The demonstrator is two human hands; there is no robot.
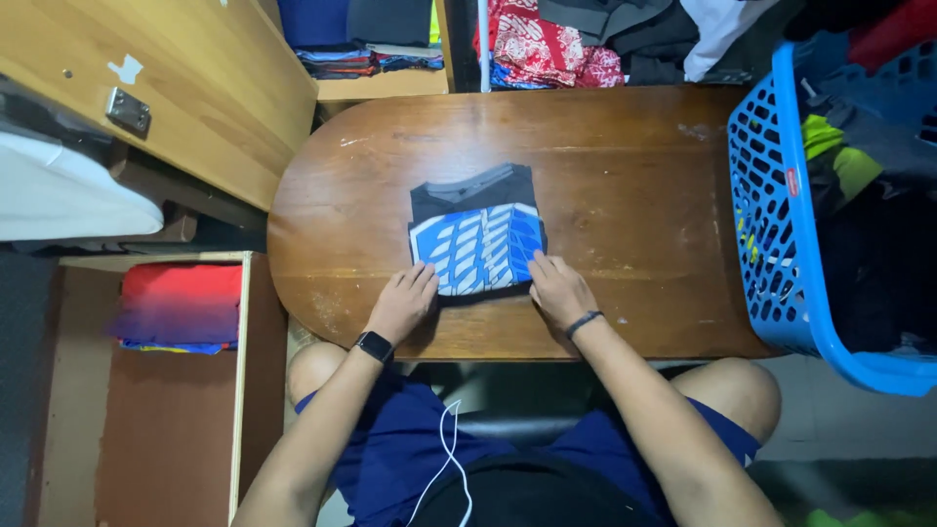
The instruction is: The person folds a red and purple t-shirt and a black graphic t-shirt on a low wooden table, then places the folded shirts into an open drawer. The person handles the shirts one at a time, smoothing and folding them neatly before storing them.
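Note:
A folded dark shirt (476,234) with a blue and white print lies in the middle of the brown wooden table (625,215). My left hand (402,303) rests flat on the table at the shirt's near left corner, fingertips touching its edge. My right hand (558,290) presses on the near right corner, fingers spread on the cloth. A dark watch sits on my left wrist and a dark band on my right wrist. Neither hand grips anything.
A blue plastic laundry basket (781,224) full of clothes stands at the table's right end. Folded clothes (181,307) lie in a wooden compartment at the left. More clothes (556,44) are heaped beyond the far edge. A wooden cabinet door (195,88) stands at the upper left.

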